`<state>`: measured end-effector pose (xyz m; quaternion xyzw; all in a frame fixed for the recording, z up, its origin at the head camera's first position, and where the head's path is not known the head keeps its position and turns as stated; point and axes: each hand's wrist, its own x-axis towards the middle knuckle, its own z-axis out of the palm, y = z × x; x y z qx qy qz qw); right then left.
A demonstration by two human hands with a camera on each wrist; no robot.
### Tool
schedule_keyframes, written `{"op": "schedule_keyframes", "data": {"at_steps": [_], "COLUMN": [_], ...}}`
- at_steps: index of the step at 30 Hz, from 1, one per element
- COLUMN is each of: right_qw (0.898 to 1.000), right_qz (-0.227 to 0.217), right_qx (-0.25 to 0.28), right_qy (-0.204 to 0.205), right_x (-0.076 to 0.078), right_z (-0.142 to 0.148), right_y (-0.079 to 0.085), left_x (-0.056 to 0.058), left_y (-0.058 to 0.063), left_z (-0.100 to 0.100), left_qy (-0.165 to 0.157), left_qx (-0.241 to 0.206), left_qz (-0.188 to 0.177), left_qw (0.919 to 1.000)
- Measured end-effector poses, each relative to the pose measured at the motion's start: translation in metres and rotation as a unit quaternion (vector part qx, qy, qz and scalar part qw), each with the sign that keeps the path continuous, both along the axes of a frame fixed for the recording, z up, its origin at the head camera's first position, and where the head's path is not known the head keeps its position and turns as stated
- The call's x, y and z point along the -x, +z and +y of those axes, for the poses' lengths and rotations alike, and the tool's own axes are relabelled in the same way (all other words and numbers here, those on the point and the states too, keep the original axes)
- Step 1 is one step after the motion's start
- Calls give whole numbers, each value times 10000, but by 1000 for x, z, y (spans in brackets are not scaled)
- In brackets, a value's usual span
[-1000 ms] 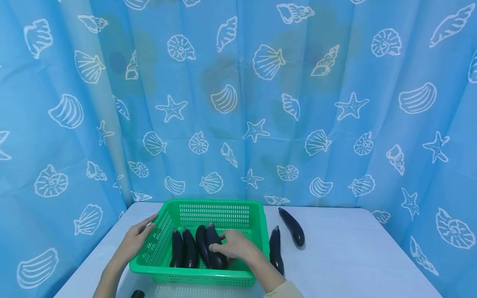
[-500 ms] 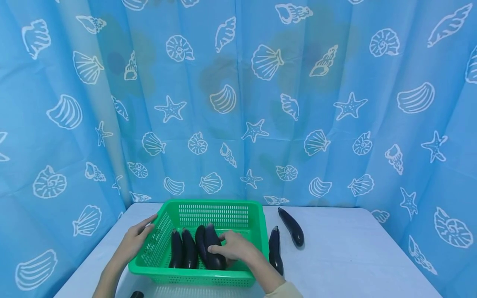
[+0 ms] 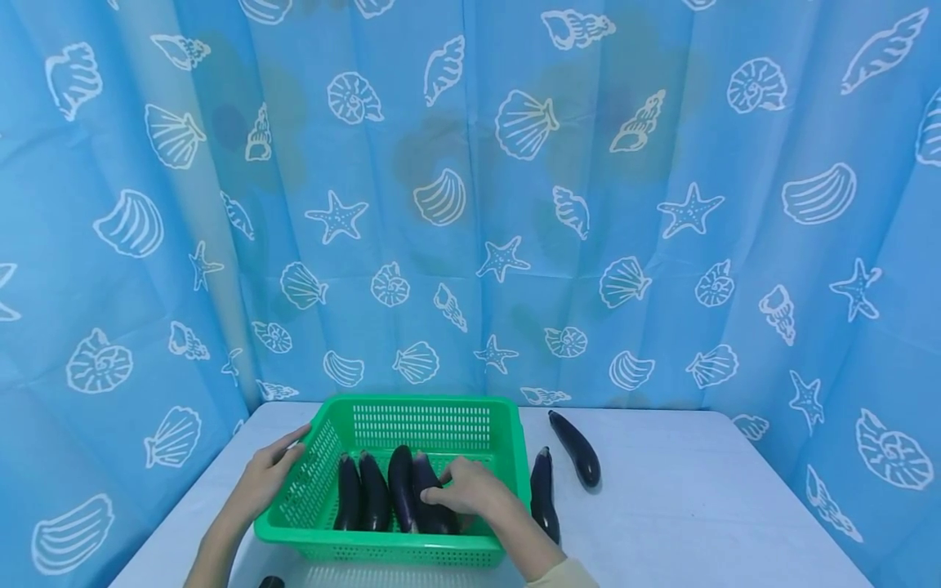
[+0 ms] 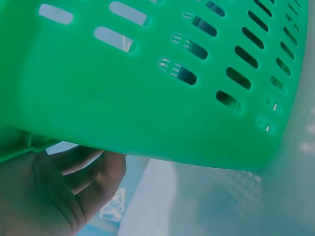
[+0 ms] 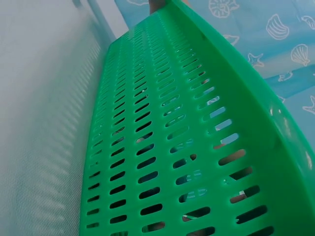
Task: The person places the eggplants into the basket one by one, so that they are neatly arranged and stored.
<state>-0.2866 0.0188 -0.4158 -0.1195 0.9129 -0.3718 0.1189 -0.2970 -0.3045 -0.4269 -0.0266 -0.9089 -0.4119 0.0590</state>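
Observation:
A green slotted plastic basket [image 3: 412,536] stands on the white table, with several dark purple eggplants side by side inside. My left hand [image 3: 263,478] holds the basket's left rim; in the left wrist view that hand [image 4: 74,187] has its fingers curled at the rim. Inside the basket, my right hand [image 3: 470,488] grips the rightmost eggplant [image 3: 432,516], its thumb across the top. Just left of it lies another eggplant [image 3: 400,486], and further left are two more, an outer eggplant [image 3: 349,490] and an inner eggplant [image 3: 375,490]. The basket wall [image 5: 162,123] fills the right wrist view, hiding that hand.
Right of the basket, one eggplant [image 3: 542,494] lies close to its wall and another eggplant [image 3: 577,449] lies farther back. A dark rounded end [image 3: 272,581] shows at the bottom edge. Behind the table [image 3: 676,490] hangs a blue shell-print curtain [image 3: 470,204].
My right hand has shifted the rightmost eggplant slightly right and nearer to me. The eggplant beside it lies less covered and has turned a little. My left hand stays on the rim.

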Motion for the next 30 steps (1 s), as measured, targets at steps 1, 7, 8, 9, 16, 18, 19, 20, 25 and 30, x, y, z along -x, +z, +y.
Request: {"op": "schedule_keyframes", "data": {"at_steps": [1,7,8,9,16,18,19,20,25,30], "right_qw": [10000,9998,9998,9997,9992,9989,9988,9987,9979,9965], "right_qz": [-18,-2,31,69,313,391,422,446,622,840], "right_qx": [31,200,205,218,248,236,231,230,191,30], "right_qy": [-10,-41,-40,-42,-25,-42,-54,-61,-38,25], "right_x": [0,0,0,1,2,2,2,2,1,0], "right_z": [0,0,1,1,3,2,2,2,1,1], "right_y": [0,1,0,0,-1,-2,-2,-2,-2,0], "left_x": [0,2,2,2,1,1,1,0,0,1], "left_y": [0,-1,-1,-1,-2,-2,-2,-2,-3,-3], "left_z": [0,-1,-1,-1,0,0,0,-1,-1,-1], "left_qy": [5,27,27,23,23,19,16,9,-15,-31], "left_qx": [1,25,27,25,-22,-37,-46,-50,-80,-96], "left_qz": [-9,-21,-16,-16,7,32,38,41,47,83], "left_qw": [10000,10000,10000,10000,10000,10000,10000,10000,10000,9999]}}
